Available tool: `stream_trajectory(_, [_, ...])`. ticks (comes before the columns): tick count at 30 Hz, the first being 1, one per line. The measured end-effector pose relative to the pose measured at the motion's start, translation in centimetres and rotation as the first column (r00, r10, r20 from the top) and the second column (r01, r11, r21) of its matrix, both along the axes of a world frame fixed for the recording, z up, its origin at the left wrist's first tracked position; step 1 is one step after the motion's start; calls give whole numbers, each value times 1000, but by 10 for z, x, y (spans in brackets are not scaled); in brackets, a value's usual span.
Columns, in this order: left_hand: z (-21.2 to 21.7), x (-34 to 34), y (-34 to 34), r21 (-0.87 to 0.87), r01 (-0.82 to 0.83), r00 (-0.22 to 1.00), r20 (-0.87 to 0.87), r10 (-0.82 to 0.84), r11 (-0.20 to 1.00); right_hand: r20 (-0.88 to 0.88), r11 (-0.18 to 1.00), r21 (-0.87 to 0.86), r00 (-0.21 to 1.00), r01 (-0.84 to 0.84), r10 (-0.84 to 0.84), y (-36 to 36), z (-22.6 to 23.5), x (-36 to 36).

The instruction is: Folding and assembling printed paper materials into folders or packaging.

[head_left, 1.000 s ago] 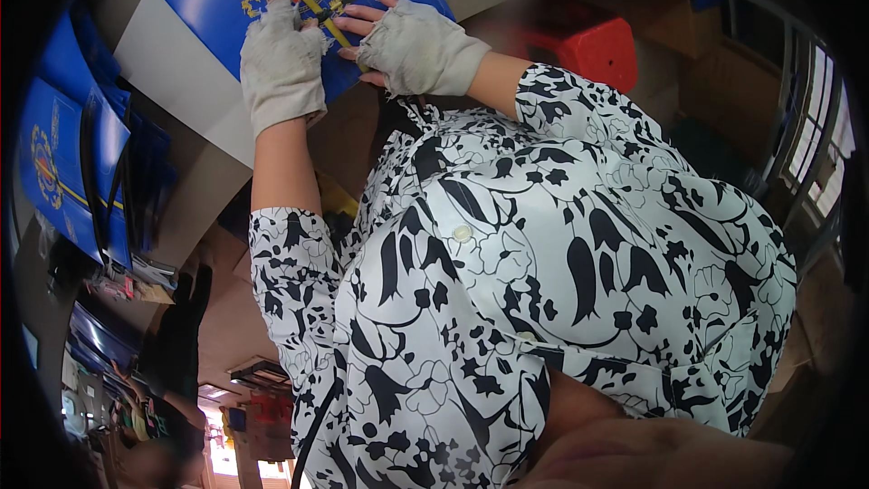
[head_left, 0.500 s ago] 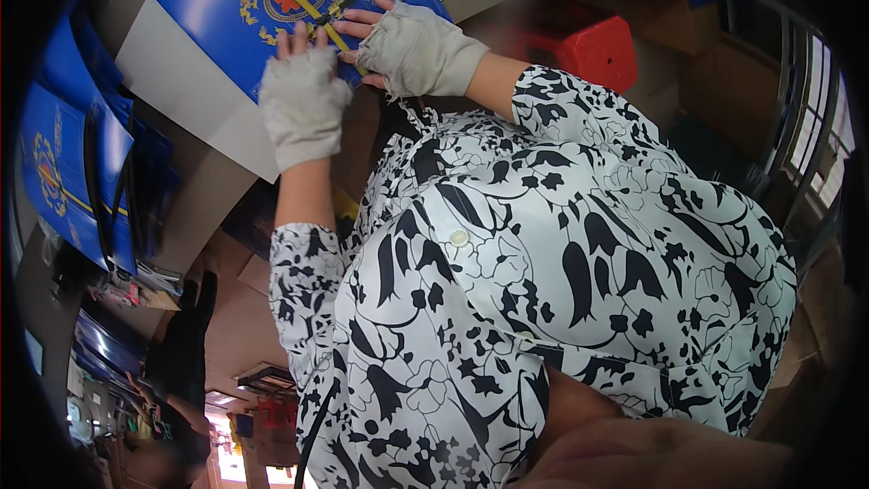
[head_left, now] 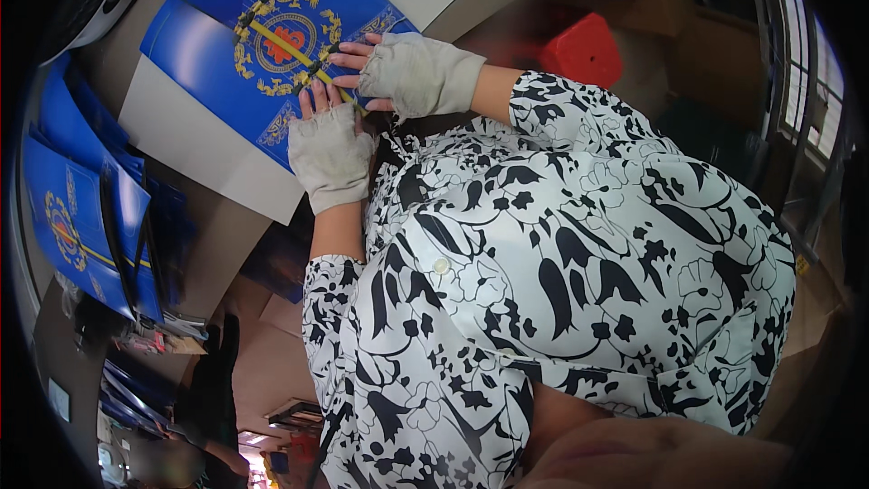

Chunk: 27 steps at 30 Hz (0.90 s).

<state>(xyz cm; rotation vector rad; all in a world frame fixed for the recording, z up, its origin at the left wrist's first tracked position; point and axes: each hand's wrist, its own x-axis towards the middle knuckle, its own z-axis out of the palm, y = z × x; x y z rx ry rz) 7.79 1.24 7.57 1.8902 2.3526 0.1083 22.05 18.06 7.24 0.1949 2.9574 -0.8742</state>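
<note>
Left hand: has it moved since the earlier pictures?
Yes. Judged against the red emblem, the left hand has moved rightward and lower in the picture.

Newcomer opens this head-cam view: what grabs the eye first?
Probably the black-and-white patterned shirt, filling the centre and right. Next, the bright blue printed sheet at upper left, with its gold ring and yellow strip; the left hand and right hand, in pale fingerless gloves, lie over its near part. A red boxy thing stands out at upper right.
</note>
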Motion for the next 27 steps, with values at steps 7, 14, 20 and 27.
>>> stream_trajectory(7, [3,17,2,-7,19,1000,-4,-19,1000,30,980,182,996,78,-84,20,1,10])
stream_trajectory(14, [11,16,21,61,23,1000,-6,-23,998,89,969,243,993,50,-73,50,31,3])
stream_trajectory(20, [15,20,27,16,21,1000,-21,-21,1000,-39,871,487,998,56,-42,114,14,-41])
stream_trajectory(27, [3,14,16,5,12,999,-32,-12,1000,-24,918,388,997,81,-77,68,5,-21])
